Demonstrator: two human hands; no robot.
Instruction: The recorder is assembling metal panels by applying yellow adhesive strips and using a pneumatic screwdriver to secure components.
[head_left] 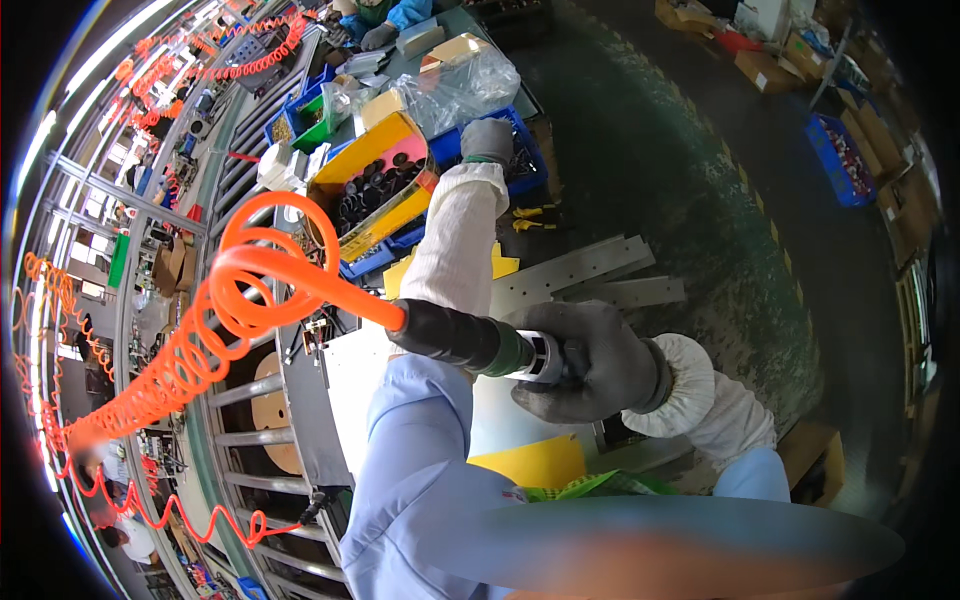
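Far left: orange coiled air hose (215,300) loops up from the roller rack (250,440) at the desk's left edge and runs into the tail of the pneumatic screwdriver (480,345).

Left hand (487,140), grey glove, white sleeve cover, is stretched out to the far side of the desk and sits on the rim of the blue parts bin (525,160). Fingers are down inside the bin, so I can't tell whether they're curled on a part or just feeling for one. Just left of it is a yellow bin (385,215) full of dark round parts, with a clear plastic bag (460,85) behind.

Right hand (590,365), grey glove, is closed tight round the screwdriver's silver-and-green body; the tool lies roughly level over the near edge of the desk, above the light sheet-metal panel (360,370).

Progress, judged: mid-cycle. Tool is in hand but idle, and the left hand looks to be fetching a fastener or small part. No fastening is under way; nothing shows how many are already in.

Hidden: the tool's bit end is behind the right glove. The panel is mostly covered by the blue sleeve and a blurred patch along the bottom edge. Bin contents under the left hand are too small to name. Flat metal strips (590,275) lie on the green floor at right; another person's gloved hands show at the desk's far end.
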